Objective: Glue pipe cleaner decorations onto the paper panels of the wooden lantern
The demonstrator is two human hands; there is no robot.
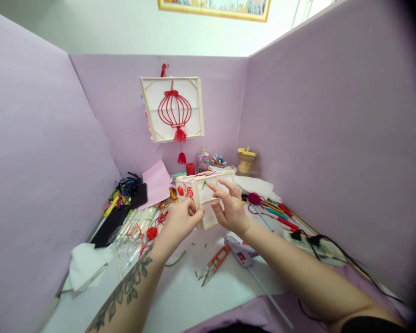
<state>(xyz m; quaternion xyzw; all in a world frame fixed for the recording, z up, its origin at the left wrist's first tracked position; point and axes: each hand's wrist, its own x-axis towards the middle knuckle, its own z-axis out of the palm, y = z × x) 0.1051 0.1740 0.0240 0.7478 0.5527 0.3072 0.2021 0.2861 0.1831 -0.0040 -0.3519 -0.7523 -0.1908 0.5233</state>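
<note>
My left hand (184,217) grips the near lower corner of a box-shaped lantern (205,195), with wooden-stick edges and white panels. Red Chinese writing marks its left side. On the panel facing me sits a short green strip (204,184), near the upper left. My right hand (230,208) is over that panel with its fingers stretched and apart; the index fingertip is close to the strip, and I cannot tell whether it touches. Below the lantern lie orange-handled thread snips (217,261), a lilac glue gun (240,252) with a long glue stick, and a green strand (176,260) with small green scraps.
A larger framed lantern (197,92) with a red design hangs from the back partition. Yarn and packaged sticks (138,219) crowd the left; a dark red yarn ball (254,199), markers and a power strip (314,247) lie right. A jar of pompoms (204,161) stands behind.
</note>
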